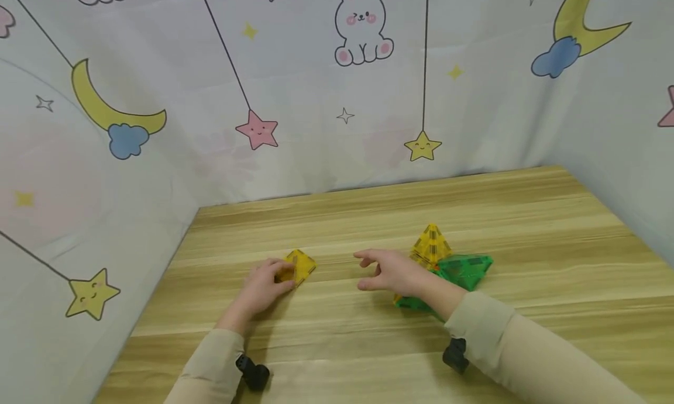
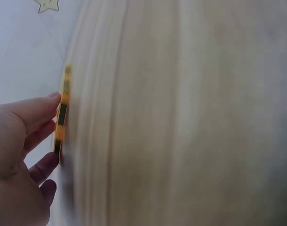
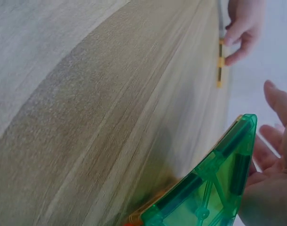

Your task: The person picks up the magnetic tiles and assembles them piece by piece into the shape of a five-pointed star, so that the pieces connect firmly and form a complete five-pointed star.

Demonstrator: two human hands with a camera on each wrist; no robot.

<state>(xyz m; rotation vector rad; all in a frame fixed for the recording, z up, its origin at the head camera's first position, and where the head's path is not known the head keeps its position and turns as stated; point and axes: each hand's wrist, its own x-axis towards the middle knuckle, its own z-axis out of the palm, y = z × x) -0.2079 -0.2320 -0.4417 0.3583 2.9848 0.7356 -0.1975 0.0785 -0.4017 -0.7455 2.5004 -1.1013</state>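
Note:
A flat yellow magnetic tile lies at the left of the table, and my left hand grips it by its left side. Seen nearly edge-on in the left wrist view, the tile sits between the thumb and fingers of the left hand. My right hand hovers with its fingers spread and holds nothing. Behind its wrist stands a magnetic-tile build, with a yellow peak and green triangular tiles. The hand and forearm hide part of that build.
The wooden table meets a cartoon-printed curtain at the back and sides. A small black device is strapped at each wrist, the left one and the right one.

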